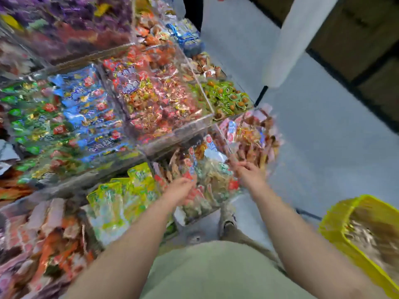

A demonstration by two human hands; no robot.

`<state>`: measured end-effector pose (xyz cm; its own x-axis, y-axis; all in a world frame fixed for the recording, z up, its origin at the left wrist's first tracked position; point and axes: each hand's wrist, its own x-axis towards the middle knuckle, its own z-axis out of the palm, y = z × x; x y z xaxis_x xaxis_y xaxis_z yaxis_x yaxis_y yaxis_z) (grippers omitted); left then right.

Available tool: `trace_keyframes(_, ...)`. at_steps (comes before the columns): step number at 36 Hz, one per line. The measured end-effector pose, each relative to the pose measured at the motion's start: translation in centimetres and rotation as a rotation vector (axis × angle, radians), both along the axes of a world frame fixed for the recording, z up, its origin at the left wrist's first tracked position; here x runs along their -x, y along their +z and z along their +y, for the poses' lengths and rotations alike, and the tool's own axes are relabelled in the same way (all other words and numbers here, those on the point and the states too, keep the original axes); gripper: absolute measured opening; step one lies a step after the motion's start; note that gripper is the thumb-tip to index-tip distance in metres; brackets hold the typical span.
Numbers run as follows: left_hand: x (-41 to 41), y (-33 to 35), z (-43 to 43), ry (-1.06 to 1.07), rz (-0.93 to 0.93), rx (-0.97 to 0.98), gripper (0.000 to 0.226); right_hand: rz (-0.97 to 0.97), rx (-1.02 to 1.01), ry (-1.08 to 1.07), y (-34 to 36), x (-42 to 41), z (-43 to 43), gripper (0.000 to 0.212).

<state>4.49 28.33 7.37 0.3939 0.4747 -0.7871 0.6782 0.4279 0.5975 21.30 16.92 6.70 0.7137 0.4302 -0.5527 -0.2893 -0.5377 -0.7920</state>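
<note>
Both my hands reach into a clear bin (216,210) of small wrapped snack packets (212,169) at the lower front of a shop display. My left hand (179,190) is over the bin's left part, its fingers bent at a red and white packet (191,169). My right hand (250,172) is at the bin's right side, fingers spread among the packets. The picture is motion-blurred, so neither hand's hold on anything is plain.
Tiered clear bins hold bright packets: blue ones (86,108), red ones (151,93), green ones (226,96), yellow-green bags (129,190). A yellow basket (336,234) with goods hangs at my right. Grey floor (323,137) lies to the right, a white post (289,39) above.
</note>
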Motion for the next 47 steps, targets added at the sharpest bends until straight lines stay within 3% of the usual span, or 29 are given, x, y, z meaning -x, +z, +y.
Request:
trace_keyframes(6,0.6,-4.2,-6.0,-0.165,0.210,0.130,0.026,0.210,0.169,-0.206,-3.1,2.9,-13.2,0.027)
trace_keyframes(10,-0.4,-4.6,-9.8,-0.276,0.321,0.101,0.022,0.341,0.207,-0.395,-4.9,5.0,-22.3,0.027)
trace_keyframes(18,-6.1,-6.1,-17.3,-0.537,0.370,-0.011,0.014,0.563,0.280,-0.675,-6.9,6.9,-37.5,0.021)
trace_keyframes(24,-11.5,-7.6,-24.1,-0.701,0.360,-0.075,0.023,0.580,0.271,-0.758,-6.4,3.5,-46.1,0.019)
trace_keyframes(28,-15.4,-7.7,-28.6,-0.773,0.335,-0.062,0.025,0.531,0.206,-0.860,-5.2,0.4,-50.3,0.027)
trace_keyframes(31,-18.6,-7.0,-31.6,-0.825,0.299,-0.041,0.022,0.526,0.189,-0.919,-4.4,-1.2,-52.9,0.010)
trace_keyframes(35,-22.6,-6.3,-34.7,-0.911,0.269,-0.065,0.015,0.559,0.186,-0.970,-4.6,-2.2,-55.3,0.006)
trace_keyframes(37,-24.2,-6.2,-35.8,-0.955,0.287,-0.078,0.008,0.615,0.197,-0.995,-5.0,-2.4,-55.8,0.009)
trace_keyframes(41,-26.8,-6.8,-37.0,-1.017,0.357,-0.073,0.016,0.705,0.186,-1.046,-5.4,-3.7,-56.0,0.033)
trace_keyframes(47,-32.6,-7.9,-37.1,-1.050,0.421,-0.052,0.015,0.694,0.131,-1.142,-4.7,-9.6,-56.1,0.033)
